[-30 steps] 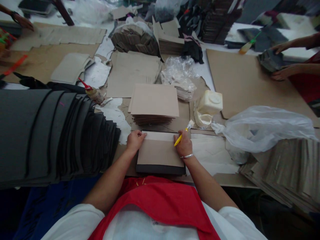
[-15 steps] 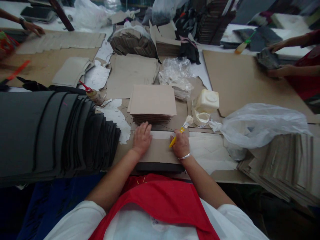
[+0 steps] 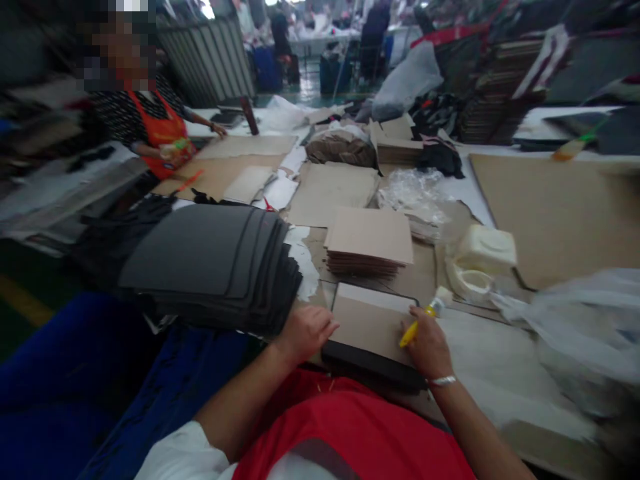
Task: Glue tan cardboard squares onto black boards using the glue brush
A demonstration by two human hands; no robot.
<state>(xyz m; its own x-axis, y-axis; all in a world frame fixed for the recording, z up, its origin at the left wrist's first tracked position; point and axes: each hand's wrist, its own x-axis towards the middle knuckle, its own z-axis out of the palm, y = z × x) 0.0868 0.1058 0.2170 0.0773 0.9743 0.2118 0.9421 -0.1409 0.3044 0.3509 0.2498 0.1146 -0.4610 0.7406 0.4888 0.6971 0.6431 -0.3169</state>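
A tan cardboard sheet point(image 3: 367, 323) lies on a black board point(image 3: 370, 363) right in front of me. My left hand point(image 3: 305, 331) rests on the sheet's left edge with its fingers curled. My right hand point(image 3: 427, 343) is closed on a yellow-handled glue brush point(image 3: 419, 325) at the sheet's right edge, bristles pointing away from me. Just behind lies a stack of tan cardboard squares point(image 3: 370, 243).
A fanned pile of black sheets point(image 3: 210, 263) lies to my left. A white glue jug point(image 3: 483, 257) and a clear plastic bag point(image 3: 585, 327) sit to the right. A large brown board point(image 3: 560, 213) covers the far right. A person in an orange apron point(image 3: 160, 137) works at the far left.
The camera has swung up and to the left, so the room and the person at the far left show. My left hand has slid from the sheet's top to its left edge.
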